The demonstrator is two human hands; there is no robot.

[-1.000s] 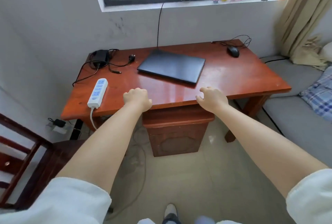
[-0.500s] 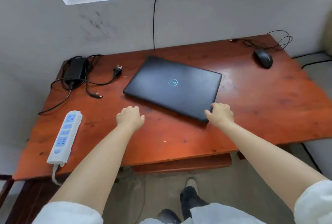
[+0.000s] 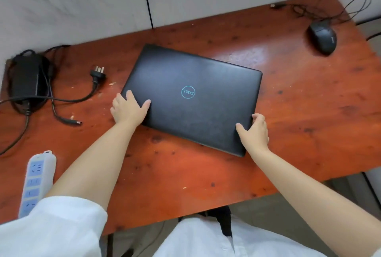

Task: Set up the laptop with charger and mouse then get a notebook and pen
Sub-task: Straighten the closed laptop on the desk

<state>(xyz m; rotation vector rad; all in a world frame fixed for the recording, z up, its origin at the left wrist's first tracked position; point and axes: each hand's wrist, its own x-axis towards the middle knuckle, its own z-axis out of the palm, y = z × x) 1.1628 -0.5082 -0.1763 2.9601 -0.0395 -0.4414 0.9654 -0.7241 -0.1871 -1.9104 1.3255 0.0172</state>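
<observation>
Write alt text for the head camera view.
Both hands rest on a closed black laptop on a red-brown desk: left hand on its near-left corner, right hand at its near-right corner. Unplugged charger left, mouse far right.

A black laptop [image 3: 191, 100] with a teal ring logo lies on the reddish-brown, dark-speckled table [image 3: 288, 122].

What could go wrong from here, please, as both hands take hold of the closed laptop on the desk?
The laptop lies skewed, and the right hand grips only its near corner while the left hand rests flat on the lid, so turning it may make it slip or scrape the desk. Sliding it left could catch the charger's loose plug and cable tip. The lid might also be lifted from the wrong edge.
</observation>
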